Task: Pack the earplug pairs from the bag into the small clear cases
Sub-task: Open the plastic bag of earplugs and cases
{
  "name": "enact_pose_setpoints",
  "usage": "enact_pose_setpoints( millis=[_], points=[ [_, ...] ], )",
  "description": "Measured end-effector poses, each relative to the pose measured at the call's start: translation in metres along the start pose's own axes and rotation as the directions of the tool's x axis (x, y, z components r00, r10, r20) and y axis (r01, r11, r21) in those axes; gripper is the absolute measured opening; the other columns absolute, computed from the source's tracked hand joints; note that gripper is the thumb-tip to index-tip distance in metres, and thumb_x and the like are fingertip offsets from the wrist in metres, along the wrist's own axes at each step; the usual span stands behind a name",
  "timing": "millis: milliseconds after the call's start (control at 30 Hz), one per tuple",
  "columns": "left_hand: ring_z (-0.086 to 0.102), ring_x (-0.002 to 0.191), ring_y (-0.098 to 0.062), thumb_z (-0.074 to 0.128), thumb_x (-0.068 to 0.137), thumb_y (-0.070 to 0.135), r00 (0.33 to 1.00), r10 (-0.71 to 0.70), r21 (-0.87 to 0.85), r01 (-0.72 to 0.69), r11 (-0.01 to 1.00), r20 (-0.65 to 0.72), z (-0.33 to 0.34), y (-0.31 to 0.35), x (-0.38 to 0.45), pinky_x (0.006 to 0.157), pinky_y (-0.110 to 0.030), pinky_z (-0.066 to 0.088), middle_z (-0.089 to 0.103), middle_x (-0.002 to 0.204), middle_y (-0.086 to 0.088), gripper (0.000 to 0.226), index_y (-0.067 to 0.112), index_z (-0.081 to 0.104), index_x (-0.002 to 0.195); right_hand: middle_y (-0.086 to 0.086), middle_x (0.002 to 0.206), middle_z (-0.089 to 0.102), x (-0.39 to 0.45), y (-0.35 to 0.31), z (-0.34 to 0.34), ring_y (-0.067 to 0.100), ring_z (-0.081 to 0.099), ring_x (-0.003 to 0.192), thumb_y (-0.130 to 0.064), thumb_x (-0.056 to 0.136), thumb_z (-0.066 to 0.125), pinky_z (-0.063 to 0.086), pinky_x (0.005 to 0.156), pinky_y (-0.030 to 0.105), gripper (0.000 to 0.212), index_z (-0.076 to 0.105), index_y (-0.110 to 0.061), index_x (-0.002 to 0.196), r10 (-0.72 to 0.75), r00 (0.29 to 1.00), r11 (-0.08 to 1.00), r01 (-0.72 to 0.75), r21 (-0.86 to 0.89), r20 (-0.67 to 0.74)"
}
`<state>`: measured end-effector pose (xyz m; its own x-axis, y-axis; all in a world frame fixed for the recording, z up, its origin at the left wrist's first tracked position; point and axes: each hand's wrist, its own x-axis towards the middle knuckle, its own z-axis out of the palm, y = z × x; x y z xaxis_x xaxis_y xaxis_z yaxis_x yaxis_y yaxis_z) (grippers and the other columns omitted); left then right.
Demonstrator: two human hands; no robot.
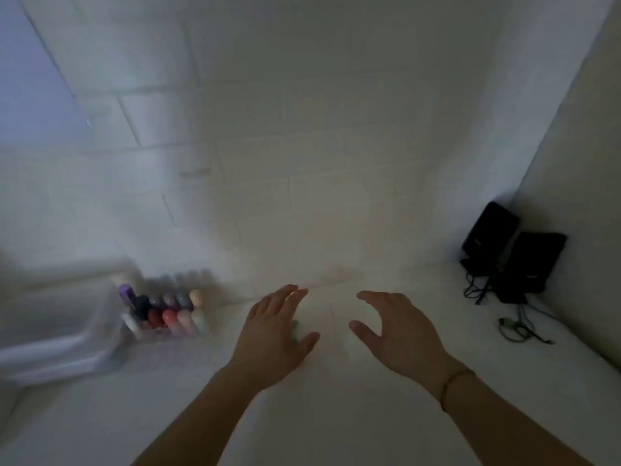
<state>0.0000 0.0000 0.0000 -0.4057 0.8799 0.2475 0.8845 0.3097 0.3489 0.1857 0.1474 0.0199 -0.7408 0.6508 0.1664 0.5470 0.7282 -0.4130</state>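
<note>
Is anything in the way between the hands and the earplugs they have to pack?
Hard to say. No bag or small clear case shows plainly in this blurry picture. Only a small greenish thing peeks out beside the left hand, too blurred to name. The right hand is open, and nothing lies between the two hands.

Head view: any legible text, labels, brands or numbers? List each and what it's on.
None legible; the frame is dim and motion-blurred.
Black speakers: faint marks on the fronts, too blurred to read.
Small bottles in the clear organizer: no readable labels.
Clear bin: no print visible.
Left hand, right hand, wrist band: no text.
</note>
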Motion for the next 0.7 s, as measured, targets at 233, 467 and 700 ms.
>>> enact_pose_setpoints(
  millis=[233,467,700],
  points=[
    [0.022,0.143,-0.016,0.048,0.085,0.065,0.999,0.029,0.178,-0.033,0.983,0.027,0.067,-0.027,-0.016,0.120,-0.045,0.010,0.030,0.155,0.008,0.069,0.033,0.035,0.145,0.003,0.155,0.030,0.014,-0.001,0.084,0.031,0.005,0.147,-0.065,0.092,0.033,0.011,0.115,0.051,0.061,0.059,-0.023,0.127,0.070,0.981,0.919,0.007,-0.394,0.180],
    [0.039,0.130,-0.014,0.052,0.089,0.050,0.976,0.180,0.108,-0.167,0.980,-0.126,0.068,-0.013,-0.052,0.118,-0.035,-0.002,0.051,0.133,0.009,0.040,0.030,0.058,0.124,-0.005,0.116,0.062,-0.036,-0.028,0.092,0.026,0.033,0.135,-0.037,0.091,0.056,0.028,0.107,0.042,0.020,0.068,-0.030,0.106,0.080,0.997,0.990,-0.082,-0.115,-0.018],
    [0.059,0.098,-0.018,0.066,0.084,0.032,0.928,0.267,0.007,-0.275,0.962,-0.258,0.063,0.007,-0.097,0.115,-0.039,0.025,0.065,0.091,0.004,0.016,0.017,0.068,0.086,-0.003,0.113,0.063,-0.110,-0.034,0.096,0.018,0.049,0.112,-0.034,0.090,0.058,0.041,0.094,0.029,0.025,0.061,-0.031,0.115,0.103,0.986,0.993,-0.095,0.066,-0.131]
  ],
)
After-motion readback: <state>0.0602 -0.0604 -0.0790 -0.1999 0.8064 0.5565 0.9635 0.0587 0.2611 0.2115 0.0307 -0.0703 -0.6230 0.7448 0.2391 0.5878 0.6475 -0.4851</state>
